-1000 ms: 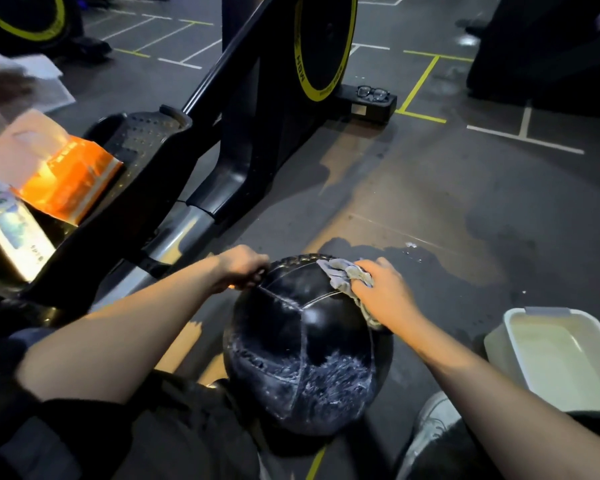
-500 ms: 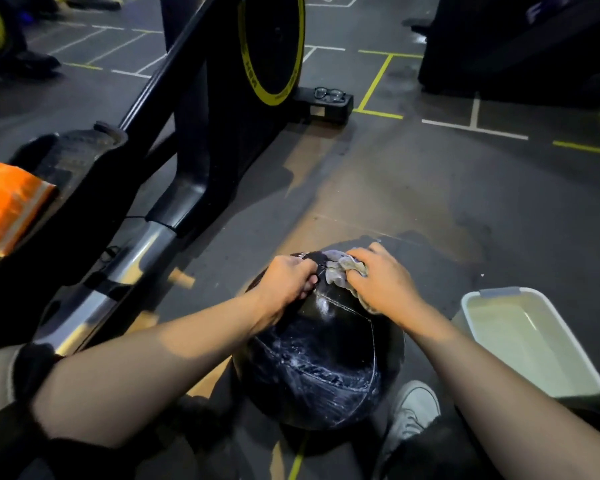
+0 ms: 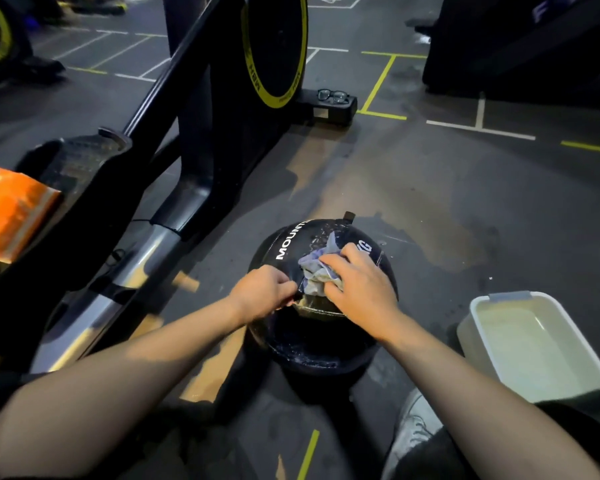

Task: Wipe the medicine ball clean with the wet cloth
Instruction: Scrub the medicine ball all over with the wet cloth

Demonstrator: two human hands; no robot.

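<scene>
Head view: a black medicine ball (image 3: 312,341) sits on the dark gym floor (image 3: 430,209), between the person's 2 forearms.
Ball facing: white lettering "MOUNT" and "KG" lies on the upper far side; being round, it shows no long axis.
Right hand (image 3: 362,289): fingers curled over a crumpled grey cloth (image 3: 317,271), pressing it on the ball's top.
Left hand (image 3: 262,294): fingers curled, pinching a seam edge on the ball's left top.
Edges: exercise bike frame (image 3: 194,140) near the ball's left; white plastic tub (image 3: 534,344) near its right.
Open room: bare floor beyond the ball's far side.
</scene>
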